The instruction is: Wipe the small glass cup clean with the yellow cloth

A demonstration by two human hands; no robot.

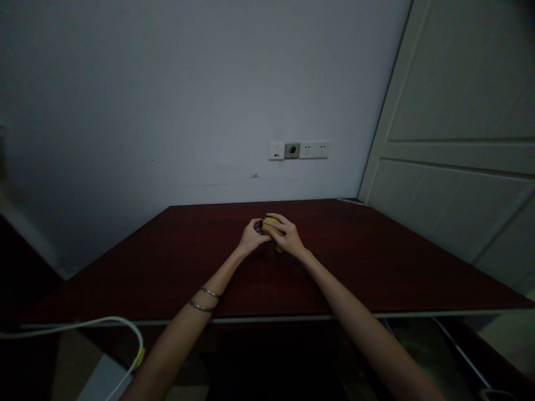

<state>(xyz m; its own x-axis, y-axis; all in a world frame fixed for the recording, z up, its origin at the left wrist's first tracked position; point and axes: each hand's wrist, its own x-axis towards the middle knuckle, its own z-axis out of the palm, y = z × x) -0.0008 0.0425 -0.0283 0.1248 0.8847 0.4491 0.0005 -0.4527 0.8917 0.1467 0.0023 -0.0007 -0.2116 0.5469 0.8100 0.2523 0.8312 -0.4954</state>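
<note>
Both my arms reach out over a dark red-brown table (pixel 167 267). My right hand (pixel 288 236) is curled over a small yellow object (pixel 271 223) near the middle of the table. My left hand (pixel 252 236) meets it from the left, fingers closed against the same object. The light is dim and I cannot make out what the yellow object is. Two thin bracelets (pixel 204 299) sit on my left forearm.
A white wall stands behind the table with a row of sockets (pixel 298 150). A pale panelled door (pixel 455 145) is at the right. A white cable (pixel 104 323) loops below the table's front edge at the left.
</note>
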